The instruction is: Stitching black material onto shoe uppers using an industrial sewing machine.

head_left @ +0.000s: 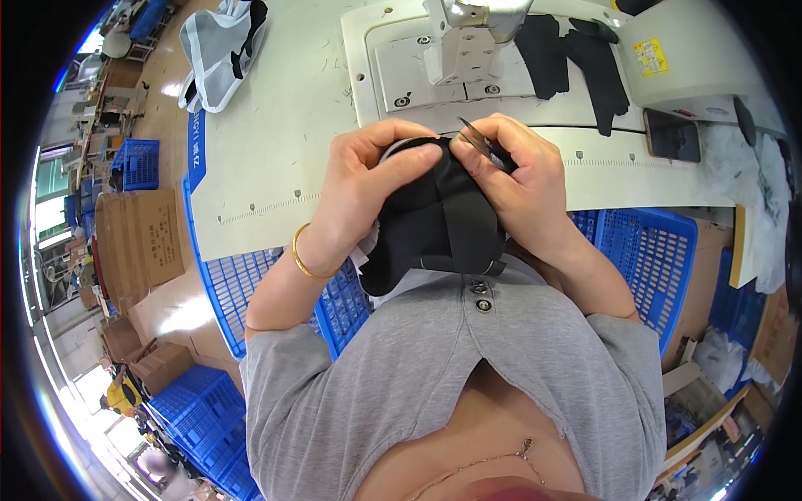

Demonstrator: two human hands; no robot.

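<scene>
A black sewn fabric piece (434, 213) with stitched seams hangs between my two hands, just in front of the sewing machine. My left hand (359, 184) is closed on its top edge, thumb and forefinger pinching the cloth. My right hand (526, 179) also pinches that edge and holds small dark thread snips (474, 134), whose pointed blades stick up above the thumb. The rest of the tool is hidden in the palm. Some light-coloured material shows beside the black cloth near my left wrist.
Ahead stands the sewing machine (472, 50) on a pale table (284, 117) strewn with thread bits. Black fabric pieces (543, 58) and a phone (672, 135) lie to its right. A white-and-black piece (221, 54) is at far left. Blue baskets (647, 259) sit below the table edge.
</scene>
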